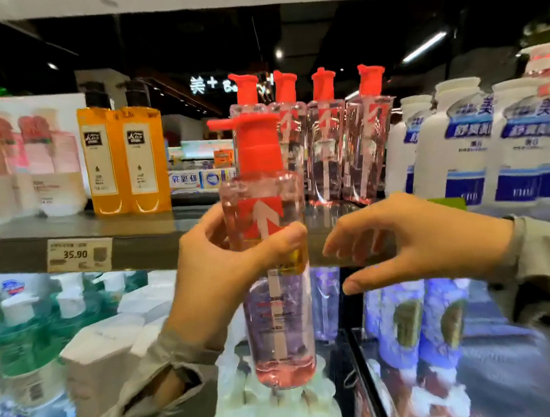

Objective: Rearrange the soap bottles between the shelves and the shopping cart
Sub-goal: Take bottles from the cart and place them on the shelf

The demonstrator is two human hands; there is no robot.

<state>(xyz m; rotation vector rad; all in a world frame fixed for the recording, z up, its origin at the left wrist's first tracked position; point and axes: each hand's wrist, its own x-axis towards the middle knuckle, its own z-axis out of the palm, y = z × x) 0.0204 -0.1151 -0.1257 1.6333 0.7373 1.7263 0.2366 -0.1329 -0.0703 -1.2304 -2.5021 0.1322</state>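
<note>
My left hand (pixel 220 277) grips a tall clear pink soap bottle (pixel 276 322) with a red pump top, holding it upright in front of the upper shelf (pixel 105 226). My right hand (pixel 409 244) hovers just right of the bottle, fingers spread and slightly curved, holding nothing. Several matching pink bottles with red pumps (pixel 328 149) stand in a row on the upper shelf behind the held one. No shopping cart is in view.
Two orange bottles (pixel 124 160) and pink packs (pixel 26 163) stand at the shelf's left, white and blue bottles (pixel 477 142) at its right. A price tag (pixel 79 254) reads 35.90. Below are green and white pump bottles (pixel 25 333) and purple bottles (pixel 411 319).
</note>
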